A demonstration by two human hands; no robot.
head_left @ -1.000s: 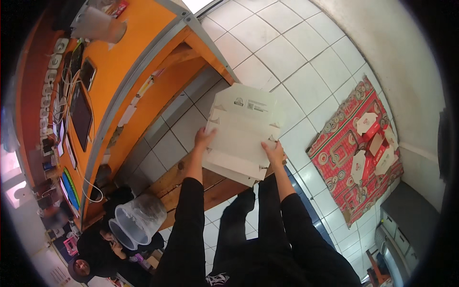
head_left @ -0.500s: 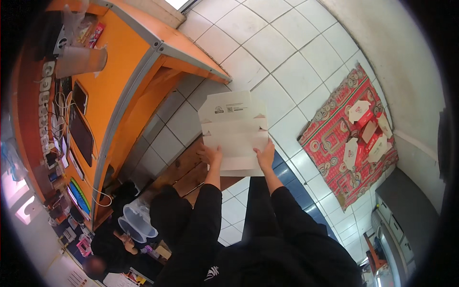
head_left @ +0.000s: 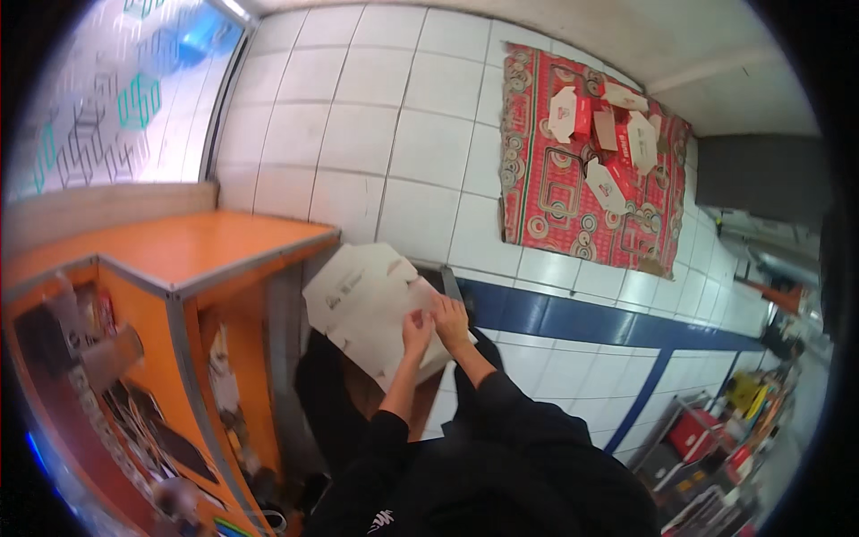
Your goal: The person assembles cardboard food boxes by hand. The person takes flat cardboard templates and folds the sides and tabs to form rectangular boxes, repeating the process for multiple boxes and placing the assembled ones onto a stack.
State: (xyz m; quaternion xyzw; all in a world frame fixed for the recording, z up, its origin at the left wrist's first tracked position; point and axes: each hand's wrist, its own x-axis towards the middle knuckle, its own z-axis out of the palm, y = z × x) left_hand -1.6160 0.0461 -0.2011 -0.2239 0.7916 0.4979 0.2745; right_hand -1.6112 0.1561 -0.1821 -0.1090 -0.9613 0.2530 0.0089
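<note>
An unfolded white cardboard box lies tilted across my lap, with printing on one panel and small cut flaps along its sides. Both hands are close together at its right side. My left hand has its fingers bent and pinched at a side flap. Just to the right, my right hand closes over the same edge, fingers curled on the cardboard. The exact fold between the fingertips is too small to make out.
On the tiled floor at the upper right lies a red patterned mat with several red and white boxes on it. An orange desk with a metal edge stands at the left. A cluttered rack is at the lower right.
My view has swung, so the mat now sits higher and the desk lower. The box has turned tilted; my hands have moved from its two opposite sides to together at its right edge.
</note>
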